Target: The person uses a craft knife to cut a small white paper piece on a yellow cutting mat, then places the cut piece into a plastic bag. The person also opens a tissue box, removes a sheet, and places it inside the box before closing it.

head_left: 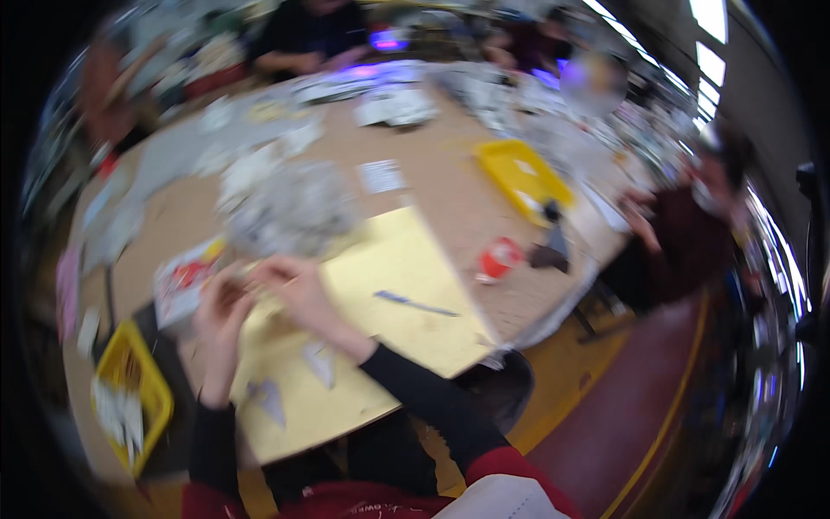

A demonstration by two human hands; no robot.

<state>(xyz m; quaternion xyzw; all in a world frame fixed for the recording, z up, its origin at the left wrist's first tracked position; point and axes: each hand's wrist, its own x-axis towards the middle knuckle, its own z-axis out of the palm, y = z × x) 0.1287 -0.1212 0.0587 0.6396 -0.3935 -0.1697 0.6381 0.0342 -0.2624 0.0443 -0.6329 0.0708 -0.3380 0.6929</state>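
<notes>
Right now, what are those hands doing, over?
Left hand, right hand close together; hold blurred. Pale pointed pieces on yellow sheet. Grey heap just beyond.

The sheet (402,259) is pale yellow, the pen (417,304) blue, the tabletop (445,186) tan.

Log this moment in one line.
left hand, right hand: close together; grip: unclear, blurred; blue pen: on yellow sheet; white pieces: in left yellow basket

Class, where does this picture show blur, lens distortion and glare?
Head view: blur smears the left hand, right hand and pale heap, so anything between the fingers can't be identified; head view: the table bows near its left edge, as fisheye does; head view: ceiling lights glare white at upper right.
</notes>
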